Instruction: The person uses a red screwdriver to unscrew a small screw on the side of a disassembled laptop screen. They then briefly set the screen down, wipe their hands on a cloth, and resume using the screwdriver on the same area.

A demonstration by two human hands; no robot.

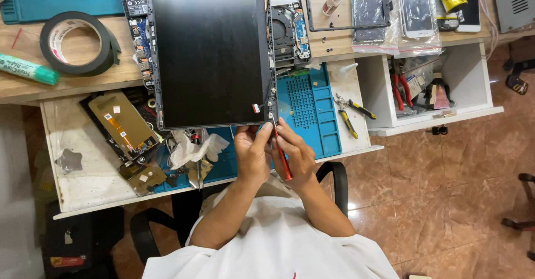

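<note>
A large black laptop screen panel [212,50] lies flat over an opened laptop body [287,25] on the desk. My right hand [295,156] grips a red-handled screwdriver [282,162], its tip up at the panel's lower right corner. My left hand [252,152] pinches at the same corner beside the tip. Both hands sit over a blue work mat [312,112] in the pulled-out drawer.
A roll of black tape [78,42] and a green tube [28,69] lie on the desk at left. Phone parts [125,128] fill the left drawer. Yellow-handled pliers [351,117], a red-handled tool drawer [423,87], bagged phones [415,9] and the black chair [334,181] are to the right.
</note>
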